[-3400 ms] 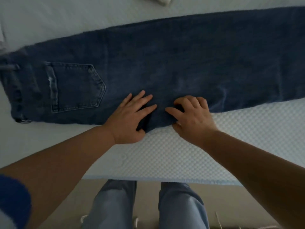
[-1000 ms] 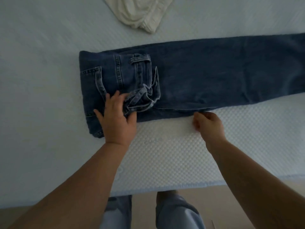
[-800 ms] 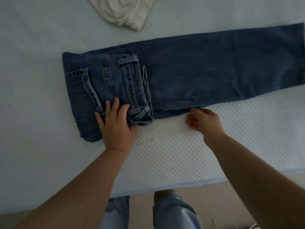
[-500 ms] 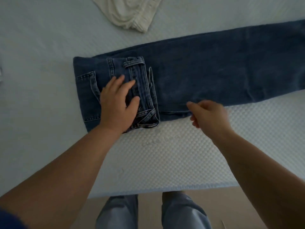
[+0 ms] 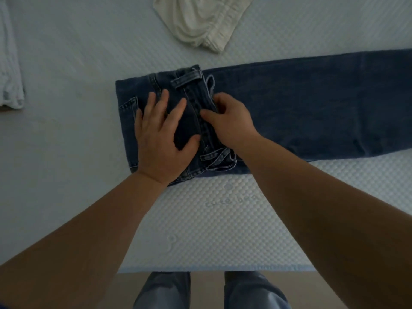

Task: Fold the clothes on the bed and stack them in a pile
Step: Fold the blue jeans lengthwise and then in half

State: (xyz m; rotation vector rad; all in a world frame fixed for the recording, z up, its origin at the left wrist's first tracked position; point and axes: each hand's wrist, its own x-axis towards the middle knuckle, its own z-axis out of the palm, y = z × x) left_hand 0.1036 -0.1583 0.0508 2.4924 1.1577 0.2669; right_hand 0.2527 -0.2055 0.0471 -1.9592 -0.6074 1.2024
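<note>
A person folds a pair of jeans (image 5: 301, 103) on a bed (image 5: 66, 52), standing at its near edge. The jeans lie across the mattress, the waist end already turned over onto the legs to form a thick folded block at the left, the legs running off to the right and out of the picture. The left hand (image 5: 162, 139) lies flat on the folded part, fingers straight and spread, pressing it down. The right hand (image 5: 229, 121) sits at the waistband (image 5: 200, 112), its fingers curled into the denim; it appears to pinch the band, though the fingertips are tucked out of sight.

Denim of this kind looks heavy and fairly stiff, likely to hold a crease but to spring open at bulky seams. The best hold is probably at the folded edge or the far hems, taken with both hands so the layers stay square.

A cream garment (image 5: 200, 21) lies crumpled further up the bed, well apart from the jeans, its top cut off. A pale cloth (image 5: 10, 70) at the left edge is only partly seen. No finished pile is in view.
</note>
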